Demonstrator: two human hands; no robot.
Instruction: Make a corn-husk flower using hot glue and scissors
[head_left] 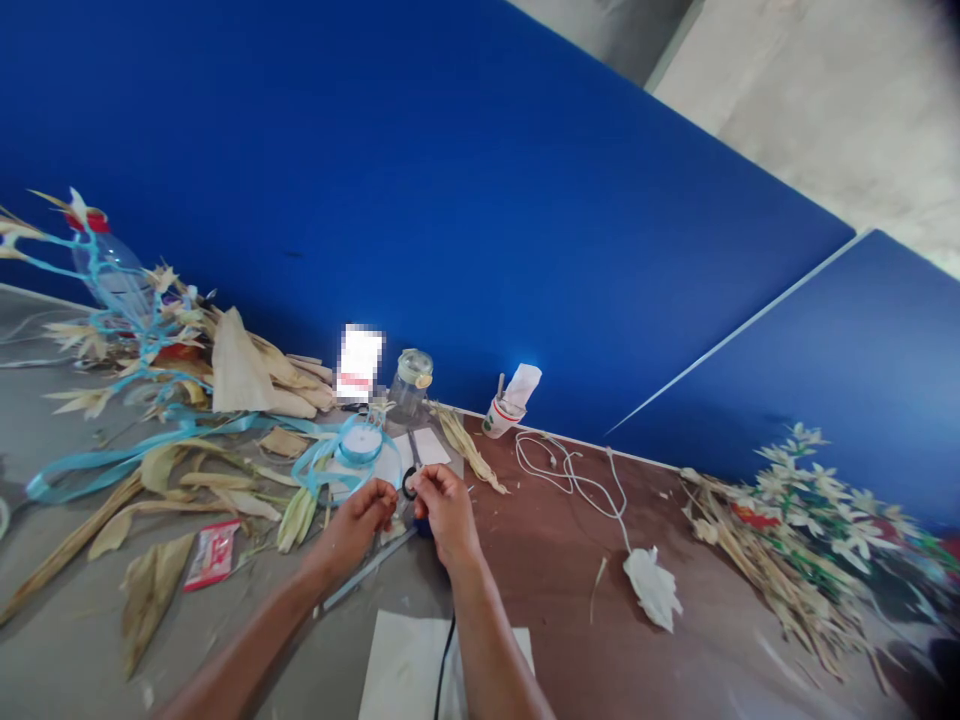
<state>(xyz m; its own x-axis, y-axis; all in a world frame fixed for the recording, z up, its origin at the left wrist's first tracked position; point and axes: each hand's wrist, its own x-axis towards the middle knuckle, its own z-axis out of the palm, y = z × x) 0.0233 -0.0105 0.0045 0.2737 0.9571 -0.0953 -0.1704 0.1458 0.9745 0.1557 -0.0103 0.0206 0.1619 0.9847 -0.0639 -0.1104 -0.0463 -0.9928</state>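
My left hand (375, 507) is closed, thumb and fingers pinched together. A short gap to its right, my right hand (446, 508) is pinched too; whatever either one holds is too small to make out. Just beyond my fingertips lie scissors (414, 452), blades pointing away and a black handle ring showing between my hands. I cannot tell whether my right fingers touch that ring. A spool of light blue ribbon (359, 443) rests behind my left hand, with loose loops around it. Under my wrists, a grey strip (367, 572) lies slanted on the table.
Dried corn husks (244, 365) and blue ribbon (105, 475) spread over the left side, with a red packet (212, 555). At the back stand a glass jar (412, 385) and a paper cup (502, 415). A white cord (574, 480) and husk flowers (832, 500) lie right.
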